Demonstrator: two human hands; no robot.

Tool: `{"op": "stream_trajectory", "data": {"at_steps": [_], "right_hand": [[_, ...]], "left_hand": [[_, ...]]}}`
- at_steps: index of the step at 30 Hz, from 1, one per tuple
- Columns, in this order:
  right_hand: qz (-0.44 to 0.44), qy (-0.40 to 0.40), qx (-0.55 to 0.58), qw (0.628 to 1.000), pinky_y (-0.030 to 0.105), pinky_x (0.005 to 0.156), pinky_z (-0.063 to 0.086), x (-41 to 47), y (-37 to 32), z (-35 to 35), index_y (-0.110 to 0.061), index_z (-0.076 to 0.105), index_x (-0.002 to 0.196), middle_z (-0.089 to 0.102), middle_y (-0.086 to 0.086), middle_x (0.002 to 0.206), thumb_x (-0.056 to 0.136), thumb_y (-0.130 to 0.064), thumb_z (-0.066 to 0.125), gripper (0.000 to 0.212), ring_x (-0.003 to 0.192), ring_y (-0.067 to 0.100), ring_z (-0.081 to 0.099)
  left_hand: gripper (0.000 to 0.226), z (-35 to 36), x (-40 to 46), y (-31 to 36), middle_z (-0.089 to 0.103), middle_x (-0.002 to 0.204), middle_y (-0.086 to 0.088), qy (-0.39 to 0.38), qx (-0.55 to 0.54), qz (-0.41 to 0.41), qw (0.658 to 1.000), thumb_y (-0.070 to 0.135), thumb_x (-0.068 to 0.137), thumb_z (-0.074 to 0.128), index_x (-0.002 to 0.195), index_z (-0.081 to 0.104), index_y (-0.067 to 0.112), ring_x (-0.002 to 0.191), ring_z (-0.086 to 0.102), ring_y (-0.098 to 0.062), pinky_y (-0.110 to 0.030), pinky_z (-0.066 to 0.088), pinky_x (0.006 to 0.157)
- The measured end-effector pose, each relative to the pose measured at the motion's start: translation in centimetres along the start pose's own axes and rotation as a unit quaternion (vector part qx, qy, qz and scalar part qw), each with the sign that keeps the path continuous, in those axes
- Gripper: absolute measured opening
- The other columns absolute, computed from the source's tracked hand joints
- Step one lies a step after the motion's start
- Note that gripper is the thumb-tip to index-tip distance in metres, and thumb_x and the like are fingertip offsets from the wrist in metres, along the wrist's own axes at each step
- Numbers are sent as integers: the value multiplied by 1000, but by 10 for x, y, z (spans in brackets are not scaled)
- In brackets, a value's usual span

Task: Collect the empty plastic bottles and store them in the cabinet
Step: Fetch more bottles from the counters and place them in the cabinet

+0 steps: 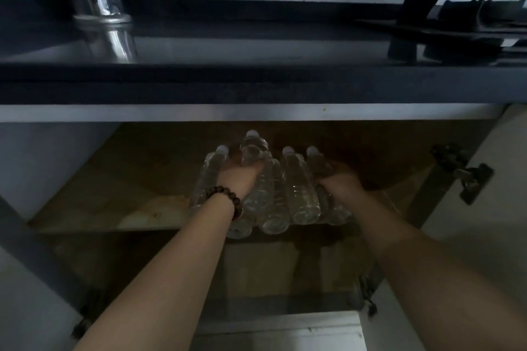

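Several clear empty plastic bottles [299,194] with white caps lie side by side on the upper shelf [99,202] of the open cabinet, caps pointing inward. One more bottle [252,145] rests on top of the row, and my left hand [241,177], with a bead bracelet at the wrist, grips its lower part. My right hand [339,179] is closed around the rightmost bottle [319,161] of the row. The bottle bases overhang the shelf's front edge slightly.
The dark countertop [256,77] juts out above the cabinet, with a chrome faucet [108,8] at left and a black stove [456,25] at right. Cabinet doors stand open on both sides; a hinge [467,174] sticks out at right. A lower shelf [271,265] lies below.
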State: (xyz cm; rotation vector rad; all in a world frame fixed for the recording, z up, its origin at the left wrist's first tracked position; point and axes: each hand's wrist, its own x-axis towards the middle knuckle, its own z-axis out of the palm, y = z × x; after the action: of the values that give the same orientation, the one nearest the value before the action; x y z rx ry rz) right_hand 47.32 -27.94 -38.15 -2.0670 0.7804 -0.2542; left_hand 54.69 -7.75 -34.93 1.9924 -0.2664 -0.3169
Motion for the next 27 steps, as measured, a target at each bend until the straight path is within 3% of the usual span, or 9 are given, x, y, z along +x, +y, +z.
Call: {"op": "stream_trajectory", "data": {"at_steps": [3, 5, 9, 11, 12, 15, 19, 23, 27], "right_hand": [[5, -15, -14, 1000, 31, 86, 41, -1, -4, -2, -39, 58, 111, 61, -1, 119, 90, -54, 52, 27, 91, 17, 58], [-2, -35, -34, 999, 35, 93, 42, -1, -5, -4, -40, 54, 124, 58, -5, 117, 86, -54, 56, 40, 101, 20, 57], [12, -48, -23, 999, 40, 103, 42, -28, -14, -13, -40, 48, 134, 54, -3, 137, 85, -41, 64, 51, 120, 24, 54], [9, -48, -63, 997, 35, 95, 46, -43, -23, -19, -37, 49, 134, 59, 2, 130, 89, -41, 60, 47, 113, 25, 58], [10, -52, -77, 996, 34, 91, 47, -52, -30, -21, -35, 50, 133, 63, 3, 125, 89, -42, 59, 46, 108, 24, 60], [17, -68, -94, 993, 37, 96, 46, -83, -49, -33, -30, 48, 138, 59, 6, 129, 88, -46, 59, 54, 116, 27, 56], [3, -53, -115, 992, 31, 110, 29, -135, -81, -53, -28, 38, 144, 36, 4, 152, 90, -39, 58, 59, 140, 26, 31], [40, -73, -148, 985, 35, 112, 24, -190, -117, -82, -26, 28, 148, 23, -1, 158, 93, -45, 51, 63, 147, 21, 15], [46, -74, -155, 984, 38, 118, 15, -252, -153, -117, -26, 26, 149, 21, -4, 159, 93, -48, 48, 64, 149, 17, 3]], "left_hand": [[37, -4, -13, 11, 49, 105, 9, -25, 15, -3, 1000, 46, 97, 45, 124, 49, 21, 93, 50, -7, -16, 26, 74], [41, -14, -34, 28, 50, 113, 3, -38, 4, 7, 999, 45, 100, 39, 128, 49, 18, 94, 50, -9, -17, 27, 70], [31, -16, -30, 15, 54, 105, 7, -33, -10, -24, 999, 48, 94, 52, 113, 49, 24, 83, 48, -7, -24, 36, 81], [60, -18, -39, 10, 57, 126, 6, -59, 6, -51, 997, 60, 83, 58, 130, 50, 24, 103, 58, -15, -31, 45, 93], [72, -21, -45, 10, 50, 140, 4, -67, 22, -53, 996, 63, 81, 59, 142, 41, 29, 118, 55, -20, -30, 41, 100], [82, -32, -77, 24, 25, 157, 4, -81, 80, -37, 993, 54, 87, 59, 153, 18, 29, 139, 34, -20, -20, 27, 95], [78, -57, -121, 51, 24, 158, 0, -96, 111, -63, 987, 50, 89, 59, 152, 20, 26, 141, 31, -20, -26, 29, 106], [75, -87, -164, 88, 27, 157, 2, -126, 136, -86, 979, 49, 88, 59, 151, 22, 28, 143, 28, -21, -39, 31, 113], [74, -117, -208, 132, 23, 158, 3, -158, 159, -83, 971, 50, 90, 56, 151, 21, 29, 145, 21, -19, -41, 26, 116]]}}
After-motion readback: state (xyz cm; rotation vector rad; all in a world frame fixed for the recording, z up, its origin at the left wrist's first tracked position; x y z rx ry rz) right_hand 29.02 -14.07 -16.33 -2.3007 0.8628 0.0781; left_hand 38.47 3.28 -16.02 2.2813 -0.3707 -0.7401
